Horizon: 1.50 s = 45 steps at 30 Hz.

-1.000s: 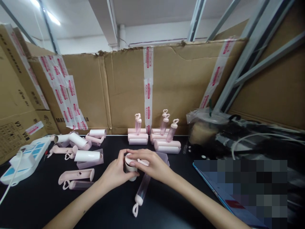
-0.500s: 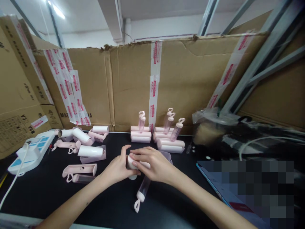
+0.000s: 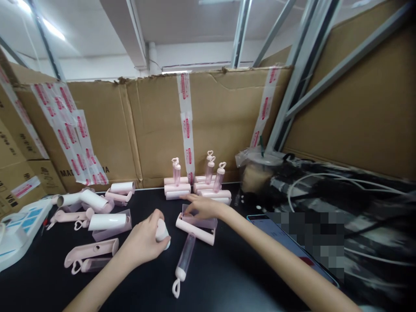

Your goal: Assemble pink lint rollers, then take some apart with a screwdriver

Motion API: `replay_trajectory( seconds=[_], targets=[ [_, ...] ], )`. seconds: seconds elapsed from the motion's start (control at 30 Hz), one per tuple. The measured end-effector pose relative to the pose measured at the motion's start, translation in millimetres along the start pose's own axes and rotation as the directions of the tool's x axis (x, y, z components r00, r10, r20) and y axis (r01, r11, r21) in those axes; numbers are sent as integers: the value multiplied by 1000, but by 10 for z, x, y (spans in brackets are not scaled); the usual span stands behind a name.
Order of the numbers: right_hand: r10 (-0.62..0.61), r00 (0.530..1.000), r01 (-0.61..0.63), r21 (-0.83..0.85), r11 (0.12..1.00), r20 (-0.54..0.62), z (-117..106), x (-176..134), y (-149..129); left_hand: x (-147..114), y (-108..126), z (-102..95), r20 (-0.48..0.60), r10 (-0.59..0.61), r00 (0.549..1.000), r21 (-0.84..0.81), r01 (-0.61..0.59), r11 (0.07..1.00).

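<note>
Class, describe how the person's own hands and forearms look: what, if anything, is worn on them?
The left hand and right hand are bare, with no gloves or rings visible. The left forearm and right forearm are uncovered, narrowing toward the wrists; no sleeves or watch show.

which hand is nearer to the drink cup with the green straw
Right. The right hand is at the lilac tray, left of the cup and closer to the camera; the left hand is farther left, gripping a white piece.
</note>
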State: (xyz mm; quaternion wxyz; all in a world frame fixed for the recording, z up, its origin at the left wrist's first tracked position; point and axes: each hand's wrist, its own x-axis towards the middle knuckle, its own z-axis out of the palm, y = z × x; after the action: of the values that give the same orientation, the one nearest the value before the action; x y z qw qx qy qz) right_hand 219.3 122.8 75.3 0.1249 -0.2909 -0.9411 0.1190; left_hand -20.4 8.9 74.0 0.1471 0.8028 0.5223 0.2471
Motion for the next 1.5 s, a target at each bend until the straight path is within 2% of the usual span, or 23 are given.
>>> replay_trajectory(
  seconds=[0.1,0.17,0.23,0.33,0.37,0.43,0.53,0.63,0.77,0.9,1.0,1.13,1.27,1.4,1.5],
  targets=[
    [3,1000,-2,37,999,-18,-9,-17,-10,47,-28,-19,-134,62,989,-141,-81,987],
    [20,998,-15,69,998,-67,-91,-88,-32,99,-59,1,-239,-41,970,-344,-45,938],
    [47,990,-34,105,994,-131,-168,-175,-53,146,-90,52,-240,-214,947,-626,18,779],
    [75,980,-45,158,986,-186,-157,-234,-85,180,-117,164,-78,-358,931,-914,77,398],
    [74,980,-42,173,984,-186,-115,-222,-96,184,-122,200,-31,-380,925,-953,87,290],
    [66,982,-30,198,980,-177,-2,-161,-117,191,-138,258,25,-425,905,-988,88,130],
    [68,977,-19,229,973,-205,115,-62,-134,215,-194,296,52,-478,877,-998,65,9],
    [100,950,-18,269,963,-295,73,-64,-131,253,-276,295,93,-499,862,-996,76,-54],
    [207,862,-29,364,931,-462,-45,-152,-146,281,-334,296,188,-505,842,-978,115,-174],
    [300,805,-27,473,881,-512,106,-103,-298,277,-283,336,259,-478,839,-954,144,-264],
    [316,800,11,539,842,-510,362,-13,-510,271,-243,377,283,-455,844,-942,157,-295],
    [259,861,21,541,841,-437,610,4,-781,270,-243,403,262,-464,846,-942,118,-315],
    [233,880,-2,487,874,-414,647,-43,-900,251,-219,406,249,-436,865,-939,104,-329],
    [204,864,-4,398,917,-461,684,-46,-918,208,-171,445,208,-403,891,-946,78,-315],
    [185,848,0,350,937,-497,725,-41,-906,172,-161,481,158,-446,881,-964,40,-261]
  ],
)
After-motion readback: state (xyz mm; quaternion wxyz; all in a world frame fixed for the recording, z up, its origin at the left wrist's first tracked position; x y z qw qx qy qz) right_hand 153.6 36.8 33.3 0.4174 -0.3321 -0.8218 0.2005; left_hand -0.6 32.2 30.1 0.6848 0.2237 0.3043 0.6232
